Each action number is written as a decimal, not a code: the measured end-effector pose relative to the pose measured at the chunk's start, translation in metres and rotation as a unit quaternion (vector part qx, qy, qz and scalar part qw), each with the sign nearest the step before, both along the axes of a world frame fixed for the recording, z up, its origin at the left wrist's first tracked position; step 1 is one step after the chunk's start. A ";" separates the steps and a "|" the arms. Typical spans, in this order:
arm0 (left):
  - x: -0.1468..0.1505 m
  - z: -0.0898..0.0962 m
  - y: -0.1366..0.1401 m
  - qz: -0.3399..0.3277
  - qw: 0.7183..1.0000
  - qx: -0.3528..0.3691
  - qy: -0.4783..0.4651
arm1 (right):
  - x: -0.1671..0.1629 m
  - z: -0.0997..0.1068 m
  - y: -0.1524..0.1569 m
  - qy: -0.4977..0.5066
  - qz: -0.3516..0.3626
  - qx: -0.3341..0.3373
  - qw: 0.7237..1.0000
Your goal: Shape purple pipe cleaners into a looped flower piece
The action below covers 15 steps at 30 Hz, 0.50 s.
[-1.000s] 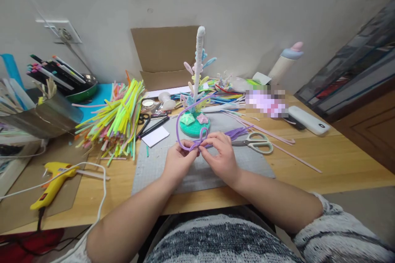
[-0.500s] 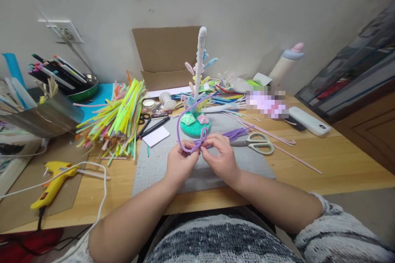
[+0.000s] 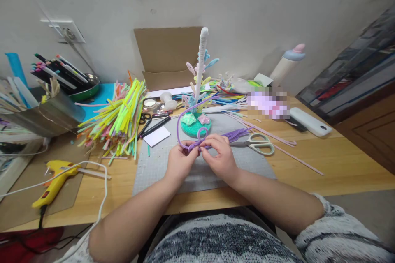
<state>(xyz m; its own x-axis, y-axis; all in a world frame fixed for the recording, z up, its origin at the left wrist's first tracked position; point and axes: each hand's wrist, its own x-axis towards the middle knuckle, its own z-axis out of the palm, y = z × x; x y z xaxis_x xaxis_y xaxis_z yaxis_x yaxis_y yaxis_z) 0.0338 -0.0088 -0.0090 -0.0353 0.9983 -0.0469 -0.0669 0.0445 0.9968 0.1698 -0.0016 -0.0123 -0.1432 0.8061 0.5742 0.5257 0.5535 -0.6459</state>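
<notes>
Left hand [image 3: 180, 161], right hand [image 3: 221, 157]: pinching purple pipe cleaner [image 3: 178, 127] between fingers [image 3: 214, 139], apparently to keep it curled.
Scissors [image 3: 250, 144]: just beside right hand, presumably for easy reach.

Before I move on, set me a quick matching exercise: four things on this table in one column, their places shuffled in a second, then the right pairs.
1. Purple pipe cleaner
2. Pale-handled scissors
3. Glue gun
4. White post

A. On brown cardboard at the left
B. Upright on the green base
C. Pinched by left hand and right hand
D. Just right of the right hand

Pairs: 1-C, 2-D, 3-A, 4-B
</notes>
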 end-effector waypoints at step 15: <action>-0.010 -0.007 0.006 0.019 0.999 0.024 0.037 | -0.001 -0.003 -0.007 0.149 0.096 -0.137 0.975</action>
<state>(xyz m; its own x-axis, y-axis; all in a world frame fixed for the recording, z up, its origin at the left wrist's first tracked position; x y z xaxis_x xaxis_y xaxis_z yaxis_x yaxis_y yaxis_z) 0.0241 -0.0026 -0.0160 -0.0741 0.9972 0.0053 0.0070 -0.0048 1.0000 0.1685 -0.0084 -0.0151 -0.1656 0.9097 0.3808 0.1955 0.4088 -0.8914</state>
